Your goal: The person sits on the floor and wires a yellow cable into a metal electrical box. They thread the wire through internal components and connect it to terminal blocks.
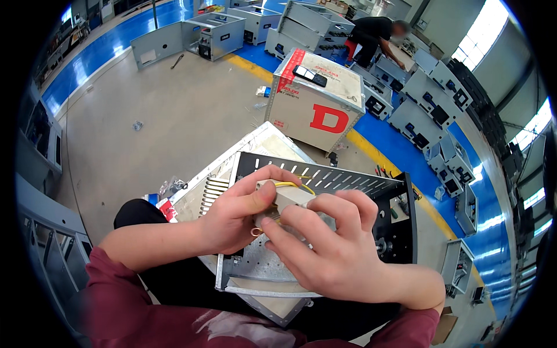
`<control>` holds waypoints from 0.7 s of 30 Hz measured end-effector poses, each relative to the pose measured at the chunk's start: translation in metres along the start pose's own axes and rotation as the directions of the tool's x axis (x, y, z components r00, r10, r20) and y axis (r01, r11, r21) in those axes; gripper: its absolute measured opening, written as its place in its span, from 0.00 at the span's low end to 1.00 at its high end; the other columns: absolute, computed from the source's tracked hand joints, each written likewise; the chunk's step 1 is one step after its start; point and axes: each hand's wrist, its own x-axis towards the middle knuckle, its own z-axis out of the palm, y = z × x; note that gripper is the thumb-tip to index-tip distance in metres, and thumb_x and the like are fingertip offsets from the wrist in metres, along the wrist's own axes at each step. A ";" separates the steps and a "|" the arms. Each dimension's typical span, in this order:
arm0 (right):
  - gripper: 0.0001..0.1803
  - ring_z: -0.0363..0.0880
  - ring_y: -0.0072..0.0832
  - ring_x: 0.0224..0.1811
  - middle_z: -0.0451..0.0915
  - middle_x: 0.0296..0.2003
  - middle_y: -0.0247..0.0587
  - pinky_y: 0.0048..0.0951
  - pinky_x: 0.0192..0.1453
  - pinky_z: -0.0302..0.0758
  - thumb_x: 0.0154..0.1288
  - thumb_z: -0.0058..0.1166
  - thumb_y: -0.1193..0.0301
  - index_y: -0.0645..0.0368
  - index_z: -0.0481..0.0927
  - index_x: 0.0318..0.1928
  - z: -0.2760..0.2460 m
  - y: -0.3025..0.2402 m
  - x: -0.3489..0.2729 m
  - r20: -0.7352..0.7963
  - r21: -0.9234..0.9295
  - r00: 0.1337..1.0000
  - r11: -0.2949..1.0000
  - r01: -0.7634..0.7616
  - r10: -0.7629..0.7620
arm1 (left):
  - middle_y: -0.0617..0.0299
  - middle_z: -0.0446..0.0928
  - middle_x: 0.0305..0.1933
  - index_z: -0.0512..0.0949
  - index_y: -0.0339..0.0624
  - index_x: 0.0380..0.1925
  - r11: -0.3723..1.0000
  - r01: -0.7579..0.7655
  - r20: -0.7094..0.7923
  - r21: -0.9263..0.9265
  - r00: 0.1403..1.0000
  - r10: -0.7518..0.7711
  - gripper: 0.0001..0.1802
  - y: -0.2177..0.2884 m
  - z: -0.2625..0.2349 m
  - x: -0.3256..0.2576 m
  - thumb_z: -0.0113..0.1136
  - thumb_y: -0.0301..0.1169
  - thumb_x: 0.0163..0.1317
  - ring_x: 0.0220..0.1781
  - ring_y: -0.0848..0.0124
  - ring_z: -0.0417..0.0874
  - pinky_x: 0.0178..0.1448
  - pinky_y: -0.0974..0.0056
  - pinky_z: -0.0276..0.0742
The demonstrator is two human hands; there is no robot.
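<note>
My left hand (pixel 241 211) and my right hand (pixel 331 246) both grip a small pale block-shaped part (pixel 288 197) with yellow wires (pixel 293 184) coming off its top. The fingers of both hands wrap over it, hiding most of it. I hold it above a black perforated metal chassis (pixel 348 180) that rests on a grey metal panel (pixel 255 267) across my lap.
A cardboard box (pixel 316 98) with red markings and a dark device on top stands on the grey floor ahead. Grey metal cabinets (pixel 214 35) line the blue floor strip at the back and right. Another person (pixel 377 35) bends over cabinets far back.
</note>
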 end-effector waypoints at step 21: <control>0.18 0.85 0.25 0.43 0.90 0.44 0.27 0.45 0.60 0.60 0.58 0.75 0.72 0.54 0.99 0.50 -0.003 0.015 0.003 0.099 0.006 0.987 0.992 0.129 -0.129 | 0.67 0.83 0.46 0.78 0.42 0.68 0.961 -0.061 -0.084 0.269 0.993 0.086 0.18 -0.007 0.019 0.010 0.70 0.37 0.90 0.48 0.83 0.83 0.51 0.69 0.81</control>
